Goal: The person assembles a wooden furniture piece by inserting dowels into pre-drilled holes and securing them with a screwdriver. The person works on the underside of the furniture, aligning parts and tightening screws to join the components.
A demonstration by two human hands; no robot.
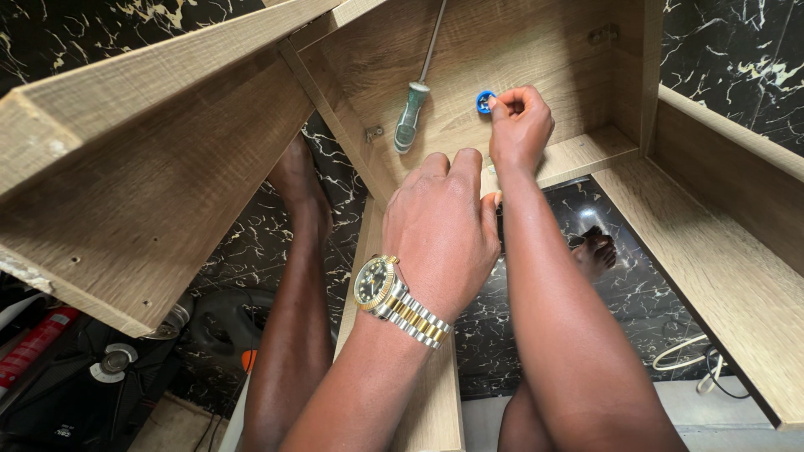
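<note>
— What's the floor like?
— Black marble-look tiles (251, 251) with white and gold veins, glossy; a pale strip (737, 414) runs along the lower right, with a white cable (682, 356) on it
— And lower left?
— Dark clutter (92, 377); a red cylinder (33, 343) lies among it

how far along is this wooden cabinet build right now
Done: several wood panels already stand joined. In hand: the right hand pinches a small blue fitting against the panel while the left hand steadies an edge. Left: the screwdriver lies unused; the loose panel looks unattached.
</note>
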